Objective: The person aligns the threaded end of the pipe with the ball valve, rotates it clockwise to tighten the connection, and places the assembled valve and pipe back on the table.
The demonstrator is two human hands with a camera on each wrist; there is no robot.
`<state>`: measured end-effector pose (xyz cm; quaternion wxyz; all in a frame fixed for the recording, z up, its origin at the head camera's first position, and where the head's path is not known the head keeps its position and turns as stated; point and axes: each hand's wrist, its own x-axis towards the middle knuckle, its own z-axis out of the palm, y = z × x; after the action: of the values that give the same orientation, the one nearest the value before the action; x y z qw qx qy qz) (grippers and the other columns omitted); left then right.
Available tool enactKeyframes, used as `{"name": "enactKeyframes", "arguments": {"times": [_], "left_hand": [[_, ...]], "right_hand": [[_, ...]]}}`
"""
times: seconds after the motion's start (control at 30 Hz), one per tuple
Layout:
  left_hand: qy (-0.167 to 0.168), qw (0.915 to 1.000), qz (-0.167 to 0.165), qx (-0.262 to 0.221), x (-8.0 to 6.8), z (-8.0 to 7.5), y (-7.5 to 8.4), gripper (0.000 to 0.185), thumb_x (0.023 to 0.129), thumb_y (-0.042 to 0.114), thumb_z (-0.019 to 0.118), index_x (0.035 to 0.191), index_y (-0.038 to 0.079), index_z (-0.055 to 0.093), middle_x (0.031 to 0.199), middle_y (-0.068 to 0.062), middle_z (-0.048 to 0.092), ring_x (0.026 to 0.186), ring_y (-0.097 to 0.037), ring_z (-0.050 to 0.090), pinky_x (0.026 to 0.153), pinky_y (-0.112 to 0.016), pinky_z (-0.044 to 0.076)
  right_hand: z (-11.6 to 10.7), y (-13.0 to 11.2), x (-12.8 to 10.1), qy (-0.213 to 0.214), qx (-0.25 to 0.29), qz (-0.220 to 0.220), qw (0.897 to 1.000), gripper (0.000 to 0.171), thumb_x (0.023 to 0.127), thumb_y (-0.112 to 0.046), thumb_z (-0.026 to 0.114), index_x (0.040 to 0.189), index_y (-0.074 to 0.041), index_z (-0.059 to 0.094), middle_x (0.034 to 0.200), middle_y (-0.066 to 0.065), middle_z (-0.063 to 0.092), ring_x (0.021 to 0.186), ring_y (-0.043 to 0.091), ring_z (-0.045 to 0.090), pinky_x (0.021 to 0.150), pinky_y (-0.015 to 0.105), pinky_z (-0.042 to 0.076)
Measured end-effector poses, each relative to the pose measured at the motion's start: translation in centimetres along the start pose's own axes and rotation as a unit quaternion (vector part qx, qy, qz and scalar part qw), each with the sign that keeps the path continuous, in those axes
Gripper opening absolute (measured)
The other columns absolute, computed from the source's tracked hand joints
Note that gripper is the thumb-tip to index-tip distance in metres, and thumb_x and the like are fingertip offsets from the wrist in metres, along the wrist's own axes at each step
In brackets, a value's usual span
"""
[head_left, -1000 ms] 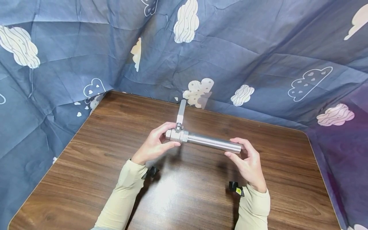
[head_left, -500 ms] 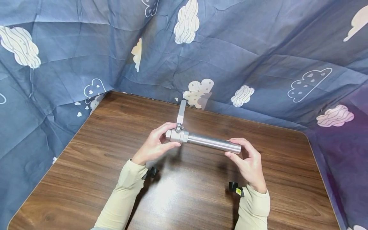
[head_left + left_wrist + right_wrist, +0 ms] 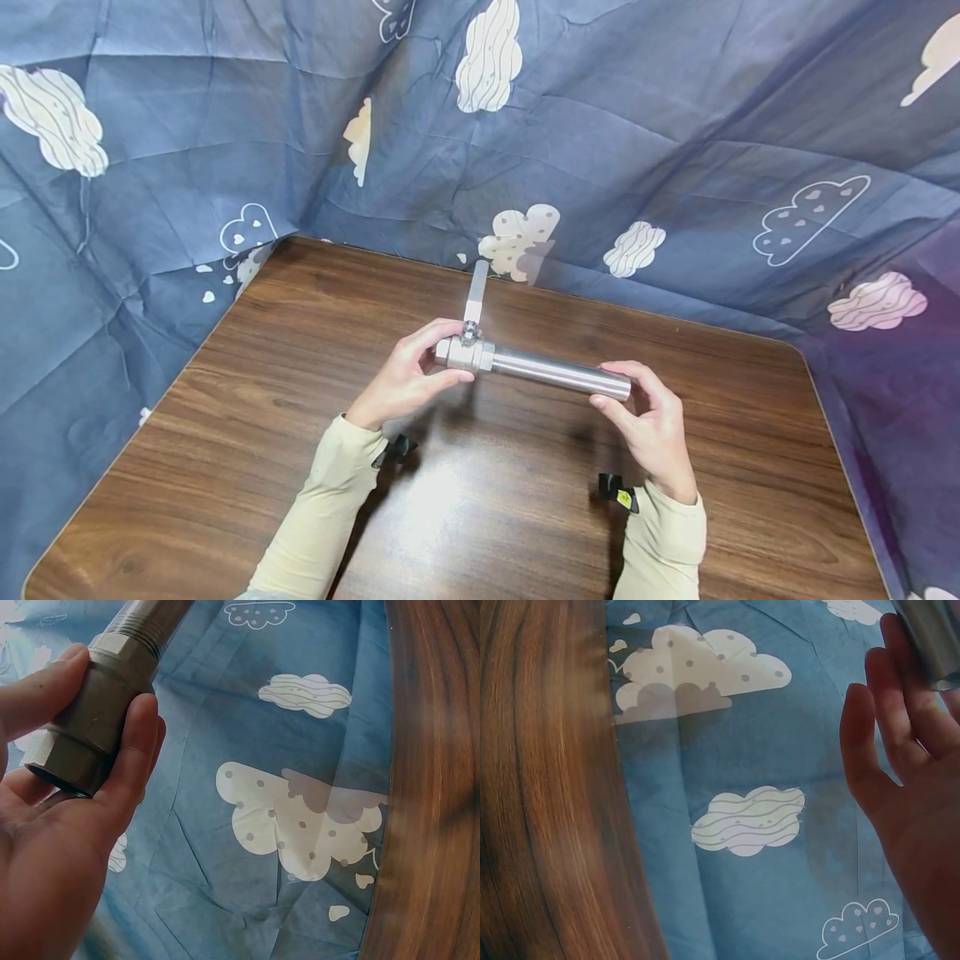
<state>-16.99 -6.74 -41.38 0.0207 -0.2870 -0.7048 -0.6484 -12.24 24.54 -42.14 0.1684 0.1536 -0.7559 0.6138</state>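
Note:
A silver ball valve [image 3: 463, 354] with a flat lever handle [image 3: 476, 292] is joined to a shiny metal pipe [image 3: 555, 372]. My left hand [image 3: 405, 372] grips the valve body, thumb on the near side and fingers on the far side. In the left wrist view the valve's open hex end [image 3: 64, 761] lies by the palm, and threads [image 3: 139, 634] show where the pipe meets the valve. At the pipe's right end, my right hand [image 3: 651, 421] pinches the tube between thumb and fingers. The right wrist view catches only the end of the pipe [image 3: 930, 645], above curled fingers.
Both hands are over a brown wood-grain table [image 3: 750, 467]. A blue cloth [image 3: 637, 108] printed with clouds hangs behind and along the sides of the table. Small black wrist devices [image 3: 401, 450] sit at both cuffs.
Almost nothing differs. The view has shifted very slightly, while both hands keep the same hold on the valve and pipe.

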Motion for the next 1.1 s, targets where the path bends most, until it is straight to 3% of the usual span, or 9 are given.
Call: {"name": "enactKeyframes", "arguments": {"times": [0.2, 0.8, 1.1], "left_hand": [[-0.003, 1.0000, -0.001, 0.006, 0.02, 0.04, 0.08, 0.052, 0.076, -0.007, 0.076, 0.124, -0.005, 0.056, 0.121, -0.018, 0.058, 0.101, -0.008, 0.057, 0.087, -0.018, 0.053], [-0.006, 1.0000, -0.005, 0.003, 0.06, 0.11, 0.09, 0.052, 0.076, -0.007, 0.076, 0.124, -0.005, 0.056, 0.123, -0.018, 0.057, 0.101, -0.009, 0.056, 0.086, -0.018, 0.053], [-0.002, 1.0000, 0.002, -0.005, 0.08, 0.09, 0.01, 0.052, 0.075, -0.009, 0.075, 0.124, -0.006, 0.056, 0.122, -0.020, 0.057, 0.103, -0.008, 0.056, 0.089, -0.019, 0.053]], "right_hand": [[-0.06, -0.29, -0.06, 0.004, -0.018, 0.029, 0.999, 0.040, 0.074, 0.017, 0.072, 0.112, 0.009, 0.061, 0.103, -0.008, 0.068, 0.089, 0.004, 0.062, 0.079, 0.013, 0.051], [-0.20, -0.08, -0.06, 0.001, -0.088, 0.014, 0.996, 0.031, 0.082, 0.009, 0.069, 0.112, 0.005, 0.064, 0.092, -0.019, 0.067, 0.074, -0.003, 0.058, 0.059, 0.012, 0.045], [0.19, 0.01, -0.03, 0.006, -0.074, 0.006, 0.997, 0.026, 0.087, 0.007, 0.064, 0.112, 0.005, 0.062, 0.090, -0.016, 0.066, 0.073, -0.001, 0.057, 0.062, 0.013, 0.046]]}}
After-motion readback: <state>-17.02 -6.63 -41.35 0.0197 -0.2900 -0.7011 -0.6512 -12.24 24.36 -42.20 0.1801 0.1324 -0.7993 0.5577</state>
